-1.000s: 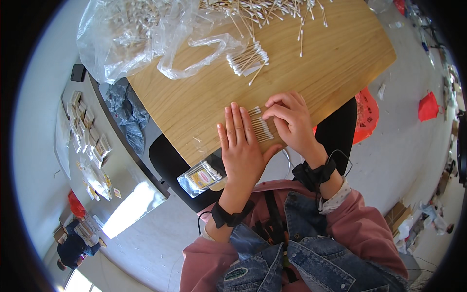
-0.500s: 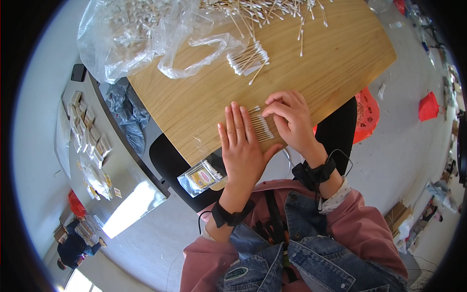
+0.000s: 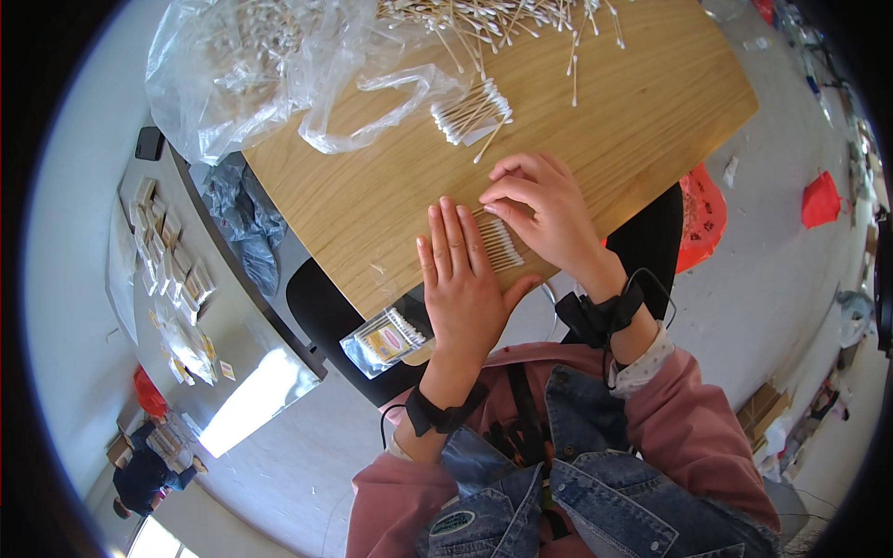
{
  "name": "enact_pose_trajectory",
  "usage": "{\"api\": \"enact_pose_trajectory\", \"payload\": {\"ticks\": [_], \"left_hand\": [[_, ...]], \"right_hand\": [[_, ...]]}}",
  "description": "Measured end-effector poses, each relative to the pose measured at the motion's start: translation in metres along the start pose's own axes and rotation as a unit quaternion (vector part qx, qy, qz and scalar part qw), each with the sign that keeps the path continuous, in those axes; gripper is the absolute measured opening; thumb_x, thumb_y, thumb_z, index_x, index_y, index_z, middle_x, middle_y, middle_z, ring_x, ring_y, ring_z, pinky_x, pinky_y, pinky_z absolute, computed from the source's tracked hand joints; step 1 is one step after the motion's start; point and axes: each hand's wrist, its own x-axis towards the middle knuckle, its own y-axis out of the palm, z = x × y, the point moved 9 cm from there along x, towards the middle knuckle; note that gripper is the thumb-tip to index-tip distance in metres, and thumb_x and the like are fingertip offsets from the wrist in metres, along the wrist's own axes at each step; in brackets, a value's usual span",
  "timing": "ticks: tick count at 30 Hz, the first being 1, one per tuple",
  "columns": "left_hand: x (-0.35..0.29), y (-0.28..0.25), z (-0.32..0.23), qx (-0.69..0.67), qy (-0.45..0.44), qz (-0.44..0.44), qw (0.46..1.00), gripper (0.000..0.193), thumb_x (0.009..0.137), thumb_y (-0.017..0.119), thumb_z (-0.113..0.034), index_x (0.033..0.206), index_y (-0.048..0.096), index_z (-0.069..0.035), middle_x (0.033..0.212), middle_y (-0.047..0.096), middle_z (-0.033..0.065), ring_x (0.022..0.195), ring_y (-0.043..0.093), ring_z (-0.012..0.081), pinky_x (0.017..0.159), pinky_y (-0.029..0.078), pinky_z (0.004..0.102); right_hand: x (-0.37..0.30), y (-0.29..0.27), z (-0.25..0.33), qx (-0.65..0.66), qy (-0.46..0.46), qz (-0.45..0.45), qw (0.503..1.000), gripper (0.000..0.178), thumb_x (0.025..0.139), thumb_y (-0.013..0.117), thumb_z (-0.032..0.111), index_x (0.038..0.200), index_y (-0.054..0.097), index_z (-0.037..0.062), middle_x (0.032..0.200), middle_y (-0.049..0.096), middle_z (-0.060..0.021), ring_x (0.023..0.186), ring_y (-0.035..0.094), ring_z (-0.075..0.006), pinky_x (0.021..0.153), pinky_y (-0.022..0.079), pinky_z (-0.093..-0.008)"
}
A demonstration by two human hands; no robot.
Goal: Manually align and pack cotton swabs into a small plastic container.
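A row of cotton swabs (image 3: pixel 502 246) lies side by side near the table's front edge. My left hand (image 3: pixel 458 279) rests flat over the row's left part, fingers stretched out and thumb spread toward the near edge. Just above the row's far end is my right hand (image 3: pixel 547 206), with thumb and forefinger drawn together by the left fingertips. Whatever is between those tips is too small to make out. Farther off sits a small stack of cotton swabs (image 3: pixel 472 113) on a white slip, one swab lying askew. A clear packet of cotton swabs (image 3: pixel 383 340) lies below the table edge, left of my left wrist.
Loose cotton swabs (image 3: pixel 502 20) spread along the far side of the wooden table (image 3: pixel 651 112). A large clear plastic bag (image 3: pixel 233 84) full of swabs stands far left. Another table (image 3: pixel 246 358) at left carries packets (image 3: pixel 167 242). A person (image 3: pixel 149 470) is at far lower left.
My right hand has moved left and slightly away from me, its fingertips now beside the left fingertips. My left hand has stayed flat in place.
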Motion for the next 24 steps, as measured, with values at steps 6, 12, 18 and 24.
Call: {"api": "enact_pose_trajectory", "payload": {"ticks": [6, 12, 18, 24], "left_hand": [[-0.004, -0.008, 0.004, -0.033, -0.007, -0.025, 0.999, 0.117, 0.078, 0.069, -0.066, 0.153, 0.022, 0.01, 0.161, 0.022, 0.0294, 0.153, 0.016, 0.0415, 0.121, 0.014, 0.0569], [-0.017, -0.021, 0.009, -0.043, -0.006, -0.018, 0.999, 0.118, 0.078, 0.073, -0.062, 0.155, 0.016, 0.007, 0.16, 0.029, 0.0239, 0.152, 0.02, 0.0405, 0.121, 0.01, 0.0613], [-0.039, -0.04, 0.026, -0.188, -0.044, -0.052, 0.98, 0.107, 0.088, 0.063, -0.062, 0.156, 0.015, 0.006, 0.158, 0.034, 0.0226, 0.15, 0.026, 0.0394, 0.12, 0.008, 0.0621], [-0.039, -0.038, 0.054, -0.59, -0.135, -0.203, 0.77, 0.08, 0.104, 0.031, -0.061, 0.16, 0.013, -0.006, 0.161, 0.029, 0.0237, 0.152, 0.024, 0.0303, 0.124, 0.011, 0.0419]], "right_hand": [[0.013, -0.002, -0.001, -0.061, -0.036, -0.01, 0.997, 0.008, 0.081, 0.075, 0.009, 0.087, 0.07, 0.0097, 0.099, 0.065, -0.003, 0.095, 0.061, -0.0262, 0.084, 0.048, -0.0388], [0.017, -0.03, -0.012, -0.13, -0.018, -0.067, 0.989, 0.015, 0.084, 0.073, 0.007, 0.098, 0.071, 0.0098, 0.108, 0.065, -0.0061, 0.1, 0.06, -0.0289, 0.087, 0.048, -0.0399], [-0.002, -0.014, 0.017, -0.043, 0.028, -0.091, 0.995, 0.045, 0.093, 0.065, 0.015, 0.136, 0.054, 0.0079, 0.138, 0.055, -0.0155, 0.129, 0.05, -0.0382, 0.107, 0.04, -0.0494], [-0.004, 0.045, 0.042, -0.163, 0.014, 0.025, 0.986, 0.054, 0.098, 0.057, 0.017, 0.148, 0.043, 0.0047, 0.155, 0.04, -0.0181, 0.148, 0.031, -0.0366, 0.12, 0.026, -0.0503]]}}
